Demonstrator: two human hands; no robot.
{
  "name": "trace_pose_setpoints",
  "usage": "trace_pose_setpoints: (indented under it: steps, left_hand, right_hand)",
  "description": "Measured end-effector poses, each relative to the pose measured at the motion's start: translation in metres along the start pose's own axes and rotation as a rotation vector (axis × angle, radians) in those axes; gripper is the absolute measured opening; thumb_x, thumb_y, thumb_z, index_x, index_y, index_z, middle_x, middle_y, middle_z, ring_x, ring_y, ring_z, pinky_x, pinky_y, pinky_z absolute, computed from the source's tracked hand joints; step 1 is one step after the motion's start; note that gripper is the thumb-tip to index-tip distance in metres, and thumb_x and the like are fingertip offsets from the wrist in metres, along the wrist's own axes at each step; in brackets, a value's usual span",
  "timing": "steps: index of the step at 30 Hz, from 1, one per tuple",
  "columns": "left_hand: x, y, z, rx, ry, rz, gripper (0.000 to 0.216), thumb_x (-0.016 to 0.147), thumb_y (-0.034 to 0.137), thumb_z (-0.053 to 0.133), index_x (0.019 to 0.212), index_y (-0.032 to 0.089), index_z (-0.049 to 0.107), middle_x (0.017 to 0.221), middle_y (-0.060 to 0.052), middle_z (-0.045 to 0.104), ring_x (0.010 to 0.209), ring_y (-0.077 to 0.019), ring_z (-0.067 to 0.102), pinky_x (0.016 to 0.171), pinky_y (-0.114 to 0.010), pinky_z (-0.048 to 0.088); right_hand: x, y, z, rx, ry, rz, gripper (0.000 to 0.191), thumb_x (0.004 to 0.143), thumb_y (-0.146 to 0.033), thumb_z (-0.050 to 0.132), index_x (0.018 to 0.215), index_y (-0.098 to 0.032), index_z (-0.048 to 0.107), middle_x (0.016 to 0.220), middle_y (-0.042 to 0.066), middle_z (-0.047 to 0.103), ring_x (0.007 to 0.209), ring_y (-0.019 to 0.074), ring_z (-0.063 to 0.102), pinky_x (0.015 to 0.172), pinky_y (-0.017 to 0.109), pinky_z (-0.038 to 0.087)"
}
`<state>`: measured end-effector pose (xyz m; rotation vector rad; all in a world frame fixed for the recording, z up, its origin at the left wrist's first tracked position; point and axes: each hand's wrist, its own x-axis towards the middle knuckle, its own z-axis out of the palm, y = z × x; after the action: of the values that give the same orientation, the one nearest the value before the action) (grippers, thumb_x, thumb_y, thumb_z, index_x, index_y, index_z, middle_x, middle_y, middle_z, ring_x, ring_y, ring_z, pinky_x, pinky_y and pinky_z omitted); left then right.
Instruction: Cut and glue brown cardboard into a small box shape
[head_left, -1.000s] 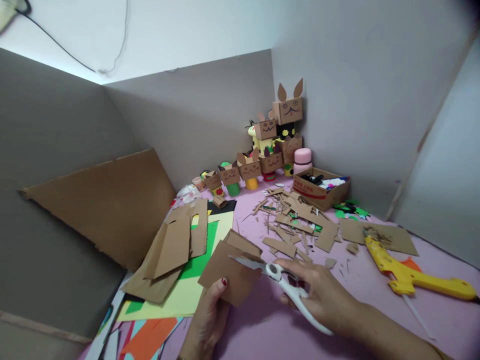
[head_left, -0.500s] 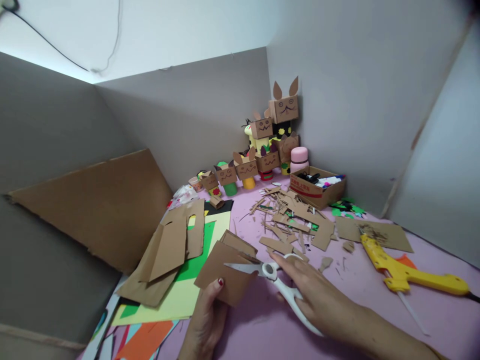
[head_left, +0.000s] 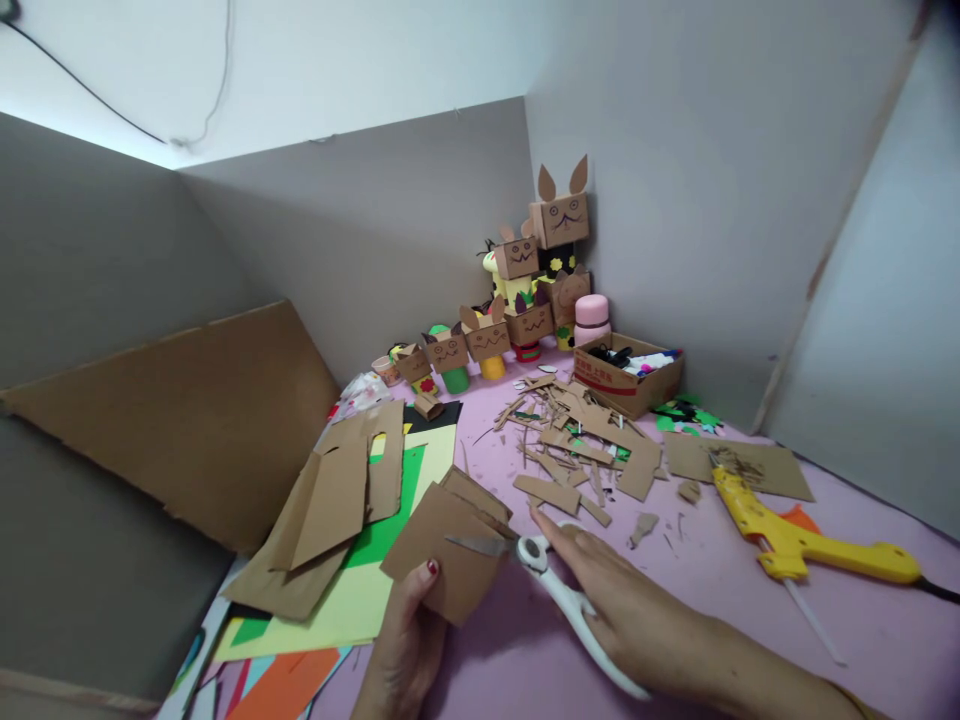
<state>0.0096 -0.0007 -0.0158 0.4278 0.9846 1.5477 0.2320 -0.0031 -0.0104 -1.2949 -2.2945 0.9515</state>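
my left hand (head_left: 409, 635) pinches the cardboard piece (head_left: 427, 520) over the pink table (head_left: 525, 660); my right hand (head_left: 630, 610) grips the scissors (head_left: 559, 590). finding: blade sits lower across the cardboard than a second ago; cutting, i judge, is under way.

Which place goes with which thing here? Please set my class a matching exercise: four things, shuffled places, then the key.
1. White-handled metal scissors
2. Yellow plastic glue gun
3. Pink cylindrical bottle
4. Brown angular cardboard piece with a blade across it

A. Behind the open brown cardboard box
B. In the left hand
C. In the right hand
D. Partly over the tan cardboard sheet

Pairs: 1-C, 2-D, 3-A, 4-B
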Motion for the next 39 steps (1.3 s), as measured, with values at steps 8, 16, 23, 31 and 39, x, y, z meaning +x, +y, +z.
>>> trace_pose_setpoints:
  steps: [8, 16, 23, 31, 39]
  left_hand:
    - [-0.002, 0.001, 0.002, 0.0, 0.035, 0.013, 0.039, 0.04, 0.024, 0.09, 0.075, 0.018, 0.074, 0.071, 0.0, 0.076, 0.063, -0.016, 0.067, 0.056, -0.022, 0.057]
    - [-0.001, 0.002, 0.002, -0.043, 0.075, -0.025, 0.034, 0.032, 0.021, 0.09, 0.06, 0.017, 0.071, 0.064, -0.001, 0.074, 0.06, -0.018, 0.067, 0.05, -0.023, 0.056]
    - [-0.002, 0.005, 0.003, -0.026, 0.087, -0.019, 0.04, 0.032, 0.02, 0.088, 0.069, 0.018, 0.073, 0.068, -0.002, 0.076, 0.06, -0.0192, 0.068, 0.053, -0.026, 0.058]
    - [0.003, 0.009, -0.016, -0.045, 0.029, -0.047, 0.046, 0.048, 0.029, 0.082, 0.092, 0.023, 0.07, 0.072, -0.004, 0.077, 0.066, -0.025, 0.071, 0.064, -0.035, 0.06]
    - [0.0, 0.02, -0.02, -0.065, 0.008, -0.003, 0.068, 0.05, 0.03, 0.081, 0.115, 0.028, 0.061, 0.079, -0.004, 0.077, 0.071, -0.0274, 0.072, 0.06, -0.034, 0.059]
  right_hand:
    - [0.002, -0.003, 0.003, -0.091, 0.036, 0.05, 0.092, 0.071, 0.001, 0.047, 0.152, -0.009, 0.003, 0.14, 0.021, 0.043, 0.133, 0.0303, 0.035, 0.112, 0.049, 0.025]
    - [0.004, -0.001, 0.004, -0.126, 0.044, 0.06, 0.096, 0.069, 0.002, 0.049, 0.151, -0.011, 0.0, 0.153, 0.022, 0.024, 0.143, 0.0328, 0.015, 0.115, 0.052, 0.014]
    - [0.0, -0.003, -0.004, 0.014, -0.045, 0.04, 0.095, 0.073, -0.004, 0.051, 0.152, -0.015, 0.0, 0.15, 0.019, 0.032, 0.143, 0.0294, 0.019, 0.116, 0.049, 0.015]
    - [0.002, 0.003, -0.004, 0.0, 0.048, -0.008, 0.095, 0.069, -0.002, 0.05, 0.153, -0.017, 0.008, 0.148, 0.018, 0.036, 0.14, 0.0302, 0.026, 0.113, 0.051, 0.021]
    - [0.008, 0.021, 0.004, 0.005, 0.299, -0.061, 0.1, 0.065, 0.001, 0.047, 0.152, -0.025, 0.006, 0.143, 0.014, 0.042, 0.138, 0.0273, 0.031, 0.11, 0.053, 0.028]
